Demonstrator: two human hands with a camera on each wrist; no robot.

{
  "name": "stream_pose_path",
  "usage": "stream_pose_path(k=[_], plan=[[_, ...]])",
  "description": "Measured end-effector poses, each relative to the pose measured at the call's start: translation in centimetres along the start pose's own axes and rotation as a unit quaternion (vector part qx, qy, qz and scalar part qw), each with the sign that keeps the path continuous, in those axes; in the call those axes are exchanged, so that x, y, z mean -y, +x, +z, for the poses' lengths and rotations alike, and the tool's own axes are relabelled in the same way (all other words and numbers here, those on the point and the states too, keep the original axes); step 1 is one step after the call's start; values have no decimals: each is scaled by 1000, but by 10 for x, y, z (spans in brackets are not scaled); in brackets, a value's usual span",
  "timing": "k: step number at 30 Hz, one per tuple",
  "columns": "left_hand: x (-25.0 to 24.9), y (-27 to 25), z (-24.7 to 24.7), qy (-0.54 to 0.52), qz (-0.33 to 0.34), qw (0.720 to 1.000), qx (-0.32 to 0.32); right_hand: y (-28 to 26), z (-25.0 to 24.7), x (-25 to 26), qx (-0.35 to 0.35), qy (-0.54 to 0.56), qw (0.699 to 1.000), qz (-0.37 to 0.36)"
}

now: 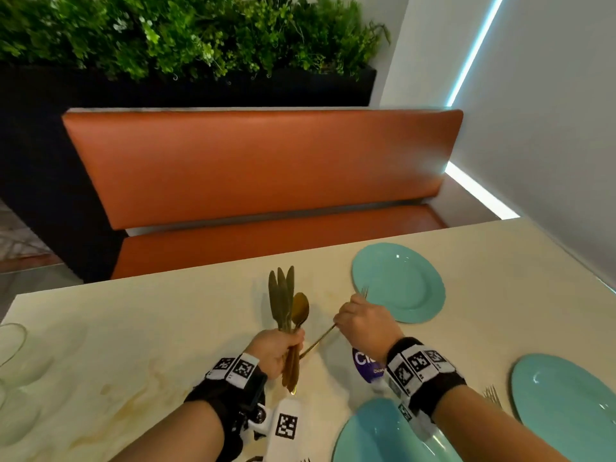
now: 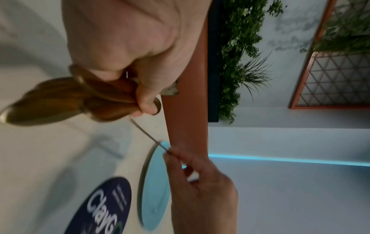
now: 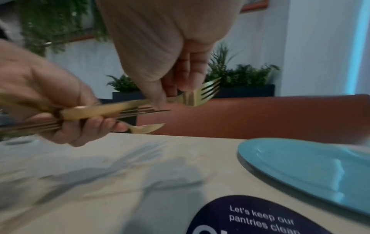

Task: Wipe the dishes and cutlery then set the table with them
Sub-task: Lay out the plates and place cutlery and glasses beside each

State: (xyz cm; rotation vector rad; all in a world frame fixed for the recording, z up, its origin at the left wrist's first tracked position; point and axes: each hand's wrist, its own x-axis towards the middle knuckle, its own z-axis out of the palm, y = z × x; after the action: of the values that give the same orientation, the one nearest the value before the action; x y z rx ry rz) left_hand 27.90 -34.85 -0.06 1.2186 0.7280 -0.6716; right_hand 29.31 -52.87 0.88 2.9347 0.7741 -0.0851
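Note:
My left hand [image 1: 278,350] grips a bundle of gold cutlery [image 1: 286,303], knives and a spoon, blades pointing away above the cream table [image 1: 166,328]. In the left wrist view the bundle's handles [image 2: 60,98] stick out of my fist. My right hand [image 1: 361,320] pinches a gold fork [image 3: 197,95] near its neck, its tines [image 1: 365,291] over the near rim of the far teal plate [image 1: 398,281]. The fork's handle end [image 1: 316,343] reaches back toward my left hand. Two more teal plates lie nearer: one [image 1: 373,435] under my right forearm, one [image 1: 566,401] at the right.
A dark blue labelled pack [image 1: 366,365] lies between the plates, also in the right wrist view as a blue label [image 3: 260,218]. Another fork [image 1: 492,395] lies beside the right plate. Clear glassware [image 1: 11,345] stands at the table's left edge. An orange bench [image 1: 260,168] runs behind the table.

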Motion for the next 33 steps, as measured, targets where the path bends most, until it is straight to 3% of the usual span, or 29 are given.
stream_pose_path(k=[2, 5, 7, 11, 14, 23, 33], plan=[[-9, 11, -14, -29, 11, 999, -37, 11, 2, -11, -12, -18, 996, 85], [-20, 27, -33, -40, 35, 996, -65, 28, 0, -24, 52, 43, 974, 218], [-24, 36, -41, -30, 46, 996, -74, 45, 6, -30, 87, 60, 956, 275], [-26, 50, -47, -12, 53, 996, -77, 83, 20, -33, 89, 85, 924, 361], [-24, 58, -46, -16, 50, 996, -75, 103, 30, -36, 94, 61, 918, 379], [-26, 64, -36, -23, 56, 996, -68, 120, 45, -25, 116, 22, 933, 340], [-26, 62, -31, -32, 46, 997, -52, 120, 44, -32, 105, 92, 902, 409]])
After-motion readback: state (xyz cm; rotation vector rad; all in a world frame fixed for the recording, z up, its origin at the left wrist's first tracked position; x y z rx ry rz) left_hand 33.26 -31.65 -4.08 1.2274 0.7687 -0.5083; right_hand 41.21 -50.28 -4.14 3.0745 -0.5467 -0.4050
